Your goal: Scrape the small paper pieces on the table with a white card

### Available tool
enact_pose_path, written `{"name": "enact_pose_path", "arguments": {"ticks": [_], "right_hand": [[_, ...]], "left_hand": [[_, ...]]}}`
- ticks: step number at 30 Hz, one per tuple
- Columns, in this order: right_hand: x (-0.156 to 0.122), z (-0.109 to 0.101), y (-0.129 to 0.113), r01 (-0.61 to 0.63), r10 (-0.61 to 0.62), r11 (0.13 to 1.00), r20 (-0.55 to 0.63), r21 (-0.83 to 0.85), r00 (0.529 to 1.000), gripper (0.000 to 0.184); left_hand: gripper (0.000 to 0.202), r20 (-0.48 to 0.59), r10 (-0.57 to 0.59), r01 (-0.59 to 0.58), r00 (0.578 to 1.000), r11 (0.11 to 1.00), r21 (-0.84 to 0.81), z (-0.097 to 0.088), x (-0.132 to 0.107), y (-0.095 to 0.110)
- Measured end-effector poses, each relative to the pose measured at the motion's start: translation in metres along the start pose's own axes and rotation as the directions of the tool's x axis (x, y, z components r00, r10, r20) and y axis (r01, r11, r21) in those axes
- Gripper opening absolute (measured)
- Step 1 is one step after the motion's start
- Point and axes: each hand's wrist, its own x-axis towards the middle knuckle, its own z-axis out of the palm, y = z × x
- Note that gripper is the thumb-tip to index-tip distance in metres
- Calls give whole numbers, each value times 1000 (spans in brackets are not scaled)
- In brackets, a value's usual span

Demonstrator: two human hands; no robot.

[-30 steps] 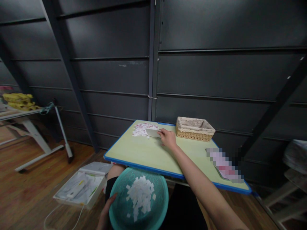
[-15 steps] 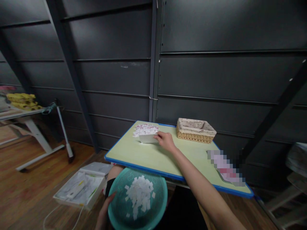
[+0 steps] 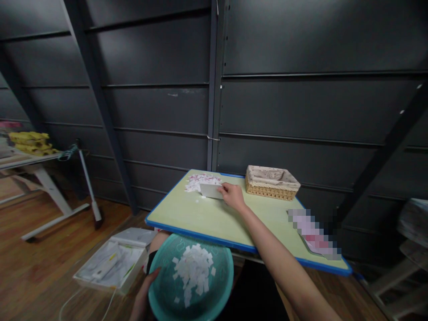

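My right hand (image 3: 233, 196) pinches the right end of a flat white card (image 3: 210, 191), held on edge over the yellow table (image 3: 180, 209). Just behind the card lies a heap of small white and pinkish paper pieces (image 3: 200, 179), partly hidden by it. One loose scrap rests in front of the heap. Below the table's front edge, my left hand (image 3: 146, 287) grips the left rim of a green plastic colander (image 3: 224, 285). White square pieces (image 3: 194, 267) are piled inside the colander.
A lined wicker basket (image 3: 272, 189) stands at the table's back right. A partly pixelated pinkish sheet (image 3: 310, 234) lies at the right edge. An open white box (image 3: 112, 263) with a cord sits on the floor at left. A dark panelled wall (image 3: 160, 107) rises behind.
My right hand has shifted the card slightly to the right and angled it, uncovering more of the heap's left side. My left hand and the colander have hardly moved.
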Motion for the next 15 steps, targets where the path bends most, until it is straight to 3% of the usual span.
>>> {"name": "enact_pose_path", "arguments": {"ticks": [10, 15], "right_hand": [[-4, -1, -2, 8, -8, 997, -7, 81, 1000, 27], [-8, 0, -5, -9, 17, 979, -40, 205, 999, 29]], "left_hand": [[54, -71, -66, 64, 995, 998, -22, 12, -17, 14], [59, -79, -21, 18, 997, 999, -40, 16, -18, 18]]}}
